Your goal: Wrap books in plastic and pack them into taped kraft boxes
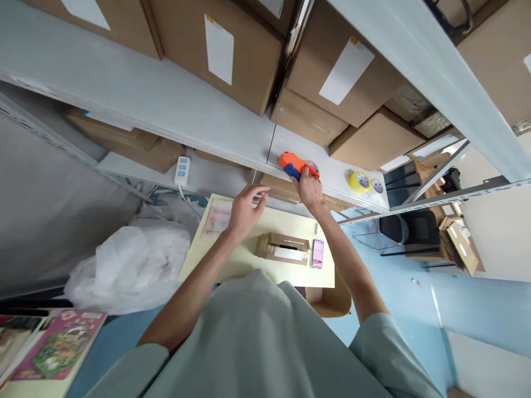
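The right grip (311, 192) clasped an orange tape dispenser (289, 161) at the shelf (334, 169); the left grip (244, 211), leftward of it, hung released. Below and between them, a taped box (282, 240) lay on the tabletop (232, 262).

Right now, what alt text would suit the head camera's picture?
A person's right hand grasps an orange and blue tape dispenser at the edge of a gray shelf that holds cardboard cartons. The open left hand is raised over a pale table, where a small brown box lies beside a phone.
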{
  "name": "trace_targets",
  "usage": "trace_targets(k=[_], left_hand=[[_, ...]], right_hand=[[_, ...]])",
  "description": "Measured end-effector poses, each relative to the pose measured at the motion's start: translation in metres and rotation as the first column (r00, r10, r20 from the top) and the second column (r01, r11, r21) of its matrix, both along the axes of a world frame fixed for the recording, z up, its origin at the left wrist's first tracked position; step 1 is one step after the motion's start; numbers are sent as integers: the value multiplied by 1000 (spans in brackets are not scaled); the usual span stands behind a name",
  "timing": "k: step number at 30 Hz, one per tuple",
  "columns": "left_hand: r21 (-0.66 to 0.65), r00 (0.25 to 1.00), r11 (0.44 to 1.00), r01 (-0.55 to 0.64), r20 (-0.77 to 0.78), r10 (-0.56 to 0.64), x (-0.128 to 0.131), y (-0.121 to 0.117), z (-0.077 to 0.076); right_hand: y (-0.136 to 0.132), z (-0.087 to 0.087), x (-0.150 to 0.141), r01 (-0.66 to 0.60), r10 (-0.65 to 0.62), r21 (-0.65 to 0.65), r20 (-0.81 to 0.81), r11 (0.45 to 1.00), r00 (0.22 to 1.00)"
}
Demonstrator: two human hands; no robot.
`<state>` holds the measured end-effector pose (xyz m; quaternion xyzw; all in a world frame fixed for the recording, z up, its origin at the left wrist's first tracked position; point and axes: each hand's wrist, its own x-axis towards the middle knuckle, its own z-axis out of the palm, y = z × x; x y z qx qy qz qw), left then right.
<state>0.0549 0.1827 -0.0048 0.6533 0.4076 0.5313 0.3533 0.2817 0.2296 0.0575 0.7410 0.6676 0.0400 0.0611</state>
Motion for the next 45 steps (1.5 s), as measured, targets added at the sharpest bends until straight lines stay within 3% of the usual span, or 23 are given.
trace_targets(k=[4, 10, 18, 25, 31, 34, 37, 41, 45], left_hand=[[-71, 998, 997, -17, 53, 21, -21, -20, -11], [-61, 988, 989, 132, 84, -127, -40, -60, -15], [47, 984, 983, 179, 11, -180, -51, -85, -27], [124, 986, 979, 162, -42, -158, -52, -97, -28], [180, 979, 963, 202, -27, -200, -55, -104, -33], [96, 974, 971, 221, 21, -224, -55, -108, -36], [-74, 966, 965, 252, 80, -246, -55, -109, -41], [-368, 947, 873, 321, 139, -289, -52, -109, -55], [-575, 940, 744, 339, 181, -289, -44, -114, -67]], right_hand=[[-69, -1, 4, -187, 187, -9, -27, 982, 982], [-147, -6, 7, -518, 517, 11, -71, 855, 853], [-182, 0, 3, -681, 682, 66, 4, 730, 731], [-194, 16, 1, -720, 720, 5, -10, 694, 694], [-203, 21, 1, -709, 705, -15, -90, 705, 703], [-209, 15, -1, -639, 631, -19, -131, 769, 764], [-214, 10, -7, -564, 548, -73, -162, 823, 821], [-215, 17, -17, -397, 360, -331, -170, 856, 917], [-205, 41, -24, -159, 119, -587, -106, 794, 987]])
